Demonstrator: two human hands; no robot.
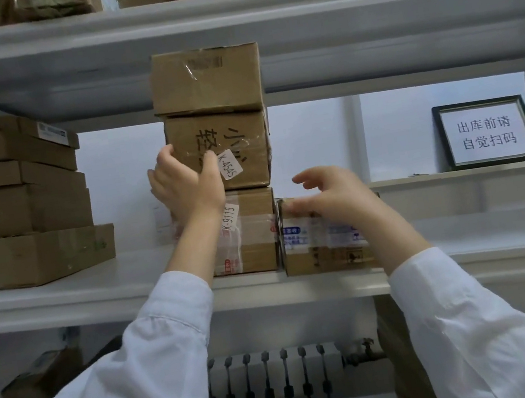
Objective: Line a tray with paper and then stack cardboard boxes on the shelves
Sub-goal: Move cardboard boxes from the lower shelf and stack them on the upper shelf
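Left hand (187,183): is gripping the middle box (236,133) of the three-box stack, fingers curling round its left edge and thumb lying on its front face beside a K-4545 tag. Right hand (333,194): is hanging half-open with fingers loosely spread, the lower ones touching the top of the small taped box (318,248). That box is standing just right of the stack, against the bottom box (256,234). Stack: three cardboard boxes, the top box (205,81) rising in front of the upper shelf (364,25). Well left of the stack, one pile of flat cartons (25,203) is sitting, exact count unclear. Well right of it, one framed notice (486,133) is leaning at the back. All are resting on a white middle shelf (61,295). Below the stack, one white radiator (270,378) is standing against the wall. Both arms are wearing white sleeves (162,354).
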